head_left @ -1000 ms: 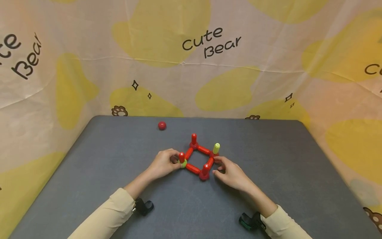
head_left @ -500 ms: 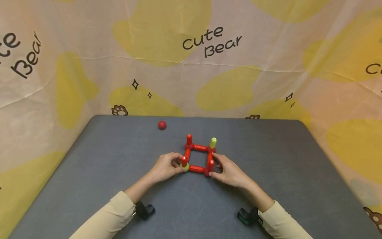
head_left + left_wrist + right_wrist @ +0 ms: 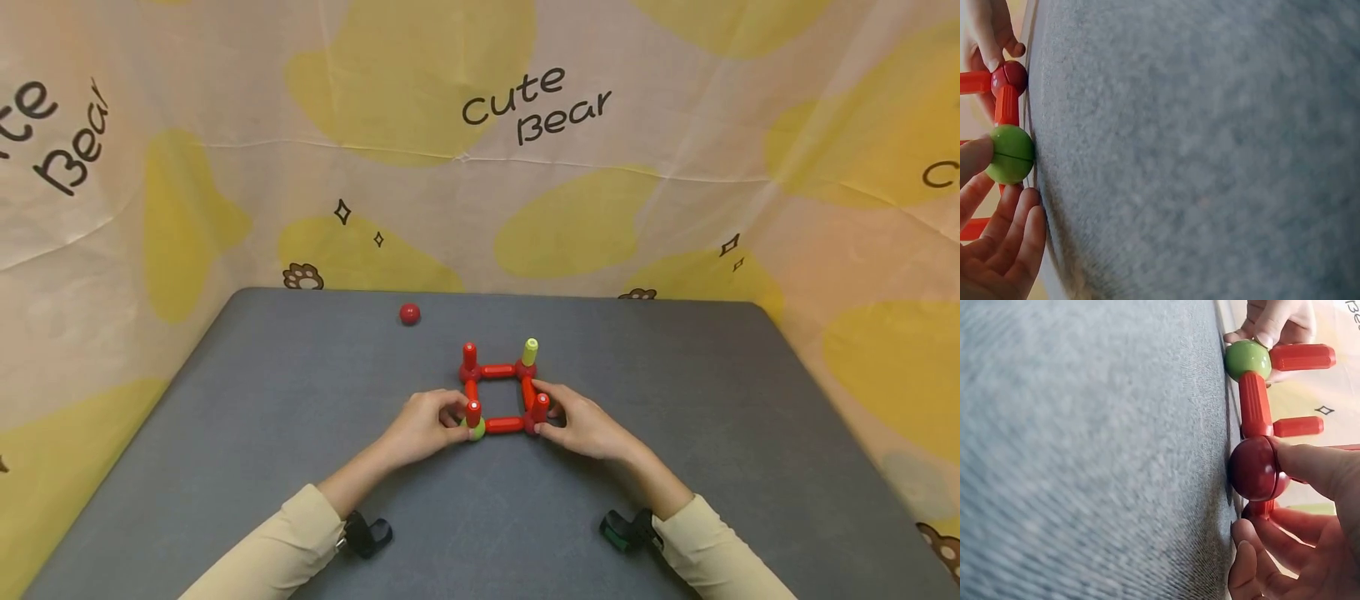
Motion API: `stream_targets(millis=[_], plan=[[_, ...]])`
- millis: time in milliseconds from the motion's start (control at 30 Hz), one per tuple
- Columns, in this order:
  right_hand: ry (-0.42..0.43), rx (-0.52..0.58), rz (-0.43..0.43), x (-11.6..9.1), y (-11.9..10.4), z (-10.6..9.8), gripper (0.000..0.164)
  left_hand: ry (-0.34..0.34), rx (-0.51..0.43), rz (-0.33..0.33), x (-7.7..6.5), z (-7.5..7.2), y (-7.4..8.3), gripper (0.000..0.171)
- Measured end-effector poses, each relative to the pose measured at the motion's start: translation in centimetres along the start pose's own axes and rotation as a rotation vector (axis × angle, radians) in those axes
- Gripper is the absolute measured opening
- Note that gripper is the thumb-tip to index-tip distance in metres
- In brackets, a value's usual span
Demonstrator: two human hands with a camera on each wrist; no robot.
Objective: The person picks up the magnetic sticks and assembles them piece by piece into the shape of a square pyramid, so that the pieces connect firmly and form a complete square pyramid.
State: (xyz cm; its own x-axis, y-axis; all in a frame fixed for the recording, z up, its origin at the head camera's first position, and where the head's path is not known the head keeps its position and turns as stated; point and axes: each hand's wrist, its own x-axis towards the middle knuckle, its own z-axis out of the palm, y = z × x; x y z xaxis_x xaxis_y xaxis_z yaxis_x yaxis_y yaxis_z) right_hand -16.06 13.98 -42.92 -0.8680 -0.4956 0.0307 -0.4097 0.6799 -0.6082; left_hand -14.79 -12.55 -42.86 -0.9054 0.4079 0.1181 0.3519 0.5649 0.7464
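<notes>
A square frame of red rods point(image 3: 506, 425) joined by balls lies on the table in the head view. Short rods stand upright at its corners, red ones and one yellow-green rod point(image 3: 530, 352) at the far right. My left hand point(image 3: 422, 427) holds the near left corner, its thumb on the green ball point(image 3: 1011, 154) and fingers around the far side. At the near right corner, my right hand point(image 3: 587, 425) grips the frame, thumb pressed on the dark red ball point(image 3: 1254, 469). Its fingers reach along the right side rod, partly hidden behind the upright red rod point(image 3: 542, 407).
A loose red ball point(image 3: 409, 314) rests near the back edge of the grey table point(image 3: 300, 375), left of the frame. Behind the table hangs a patterned cloth point(image 3: 405, 108). Dark wrist devices point(image 3: 366, 533) are worn at both sleeves.
The frame has turned from a diamond slant to nearly square with the table. My right thumb has come onto the near right ball, and my left hand has shifted slightly right and nearer.
</notes>
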Motion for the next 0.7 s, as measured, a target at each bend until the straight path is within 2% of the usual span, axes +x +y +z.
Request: stream_targets(millis=[233,367,500,700], plan=[[0.08,-0.001,-0.056,-0.7,-0.4,0.0,0.052,0.028,0.043,0.028,-0.2,-0.2,0.1,0.021],[0.13,0.023,-0.097,-1.1,-0.9,-0.3,0.043,0.08,0.011,0.041,-0.5,-0.4,0.4,0.024],[0.139,0.04,-0.115,-1.3,-1.1,-0.4,0.033,0.111,-0.05,0.058,-0.6,-0.5,0.8,0.021],[0.11,0.056,-0.113,-1.7,-1.6,-0.5,0.024,0.094,-0.074,0.06,-0.6,-0.4,1.0,0.016]])
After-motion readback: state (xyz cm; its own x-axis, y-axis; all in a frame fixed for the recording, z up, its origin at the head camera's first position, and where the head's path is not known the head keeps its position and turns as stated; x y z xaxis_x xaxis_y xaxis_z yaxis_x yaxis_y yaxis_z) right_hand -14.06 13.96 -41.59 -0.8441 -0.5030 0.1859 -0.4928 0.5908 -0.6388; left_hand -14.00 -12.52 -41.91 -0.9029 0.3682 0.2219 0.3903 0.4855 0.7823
